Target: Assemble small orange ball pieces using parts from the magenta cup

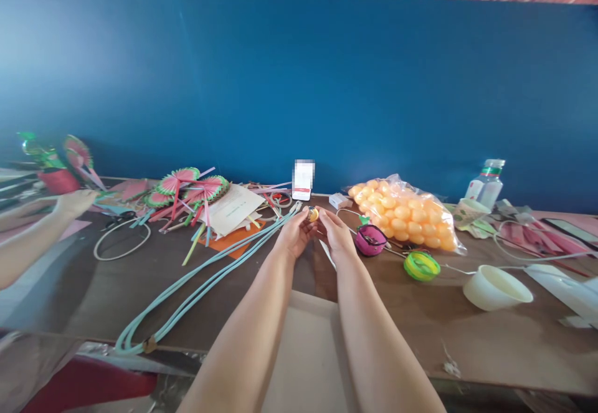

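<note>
Right now the small orange ball point(313, 214) sits pinched at the fingertips of both hands. The left hand point(293, 233) and right hand point(337, 229) close on it from opposite sides, equally near, left of the bag of orange balls point(411, 213).

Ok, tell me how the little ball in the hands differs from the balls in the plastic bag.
The held ball is single, pinched between the left hand and right hand; the bagged balls are many, heaped in a clear bag on the table. The held ball is bare; the bagged balls are wrapped. Both look orange and round.
</note>
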Demonstrator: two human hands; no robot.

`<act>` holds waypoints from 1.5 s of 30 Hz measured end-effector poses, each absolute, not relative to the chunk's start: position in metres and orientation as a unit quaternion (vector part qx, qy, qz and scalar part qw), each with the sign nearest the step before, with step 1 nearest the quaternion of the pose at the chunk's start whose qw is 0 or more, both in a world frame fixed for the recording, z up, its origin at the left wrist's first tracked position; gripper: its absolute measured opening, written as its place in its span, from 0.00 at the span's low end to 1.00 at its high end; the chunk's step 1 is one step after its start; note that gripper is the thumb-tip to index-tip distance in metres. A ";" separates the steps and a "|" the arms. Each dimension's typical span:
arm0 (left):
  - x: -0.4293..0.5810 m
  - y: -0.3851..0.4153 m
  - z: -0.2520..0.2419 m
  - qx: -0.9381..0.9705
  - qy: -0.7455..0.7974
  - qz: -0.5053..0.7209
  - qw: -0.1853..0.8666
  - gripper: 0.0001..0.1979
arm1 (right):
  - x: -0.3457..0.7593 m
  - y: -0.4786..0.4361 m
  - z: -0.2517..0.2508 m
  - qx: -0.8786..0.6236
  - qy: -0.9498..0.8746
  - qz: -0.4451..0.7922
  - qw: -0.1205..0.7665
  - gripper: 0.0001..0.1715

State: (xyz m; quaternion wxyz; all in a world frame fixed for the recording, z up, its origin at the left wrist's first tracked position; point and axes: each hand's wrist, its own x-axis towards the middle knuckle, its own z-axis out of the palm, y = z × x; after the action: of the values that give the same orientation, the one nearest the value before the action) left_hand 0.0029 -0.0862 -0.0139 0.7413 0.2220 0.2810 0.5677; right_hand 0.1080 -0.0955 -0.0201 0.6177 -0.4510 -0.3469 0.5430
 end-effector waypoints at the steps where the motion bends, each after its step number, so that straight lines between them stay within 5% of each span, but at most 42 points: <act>1: 0.003 -0.086 -0.015 0.232 0.279 0.569 0.738 0.07 | 0.108 -0.097 -0.018 -0.440 -0.344 0.554 0.618 0.23; 11: 0.002 -0.087 -0.015 0.290 0.265 0.574 0.718 0.18 | 0.109 -0.100 -0.015 -0.413 -0.333 0.570 0.627 0.22; 45: 0.007 -0.089 -0.011 0.287 0.269 0.576 0.717 0.11 | 0.110 -0.101 -0.010 -0.444 -0.297 0.571 0.623 0.20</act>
State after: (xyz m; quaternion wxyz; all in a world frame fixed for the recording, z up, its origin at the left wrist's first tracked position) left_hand 0.0065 -0.0892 -0.0109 0.7169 0.2874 0.2686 0.5755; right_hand 0.1098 -0.1010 -0.0102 0.6228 -0.4443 -0.2975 0.5711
